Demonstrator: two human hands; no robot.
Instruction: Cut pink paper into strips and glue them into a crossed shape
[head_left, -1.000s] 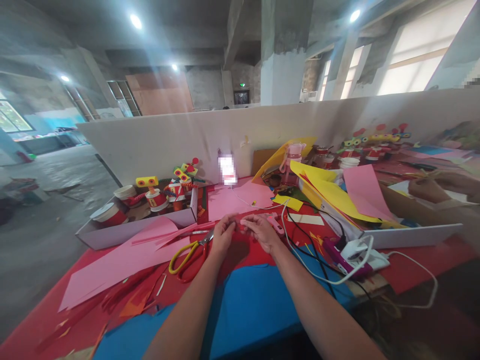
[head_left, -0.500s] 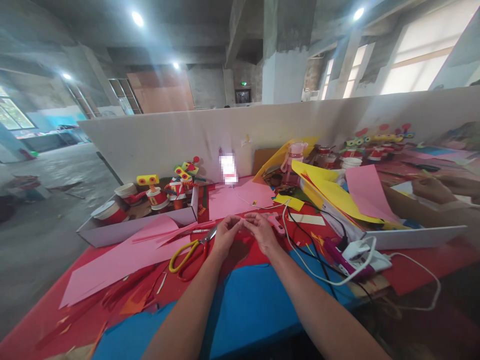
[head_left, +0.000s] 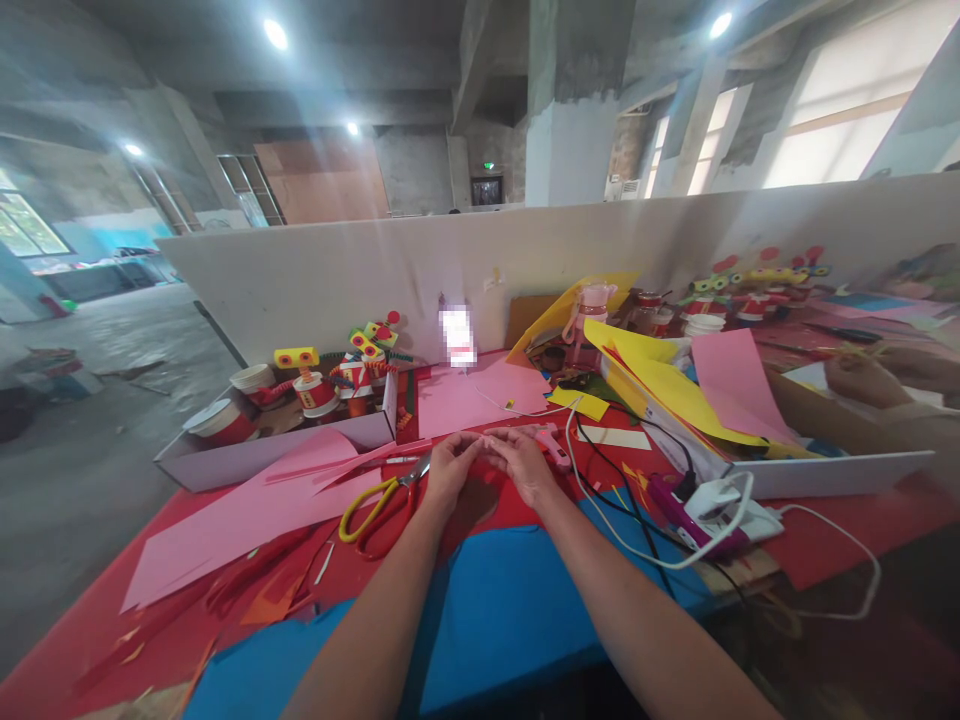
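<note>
My left hand (head_left: 452, 470) and my right hand (head_left: 523, 464) meet fingertip to fingertip just above the red tabletop. Both are closed in a pinch; whatever sits between the fingers is too small and hidden to name. Left of my left hand lies a pair of scissors (head_left: 389, 489) with yellow and red handles, blades pointing toward that hand. A pink glue gun (head_left: 556, 449) rests right beyond my right hand. Blue sheets (head_left: 491, 600) lie beneath my forearms, and a pink sheet (head_left: 480, 394) is spread behind my hands.
At left, a box (head_left: 277, 464) holds paper-cup robot figures (head_left: 313, 392); pink paper (head_left: 217, 540) lies before it. At right stand a box (head_left: 832, 474) of coloured sheets and a purple power strip (head_left: 667, 500) with cables. Another person's hand (head_left: 866, 380) is far right. A bright phone-like screen (head_left: 457, 337) stands behind.
My fingertips have shifted slightly against each other, still pinched together. The far-right person's hand has moved a little. The objects on the table lie as before.
</note>
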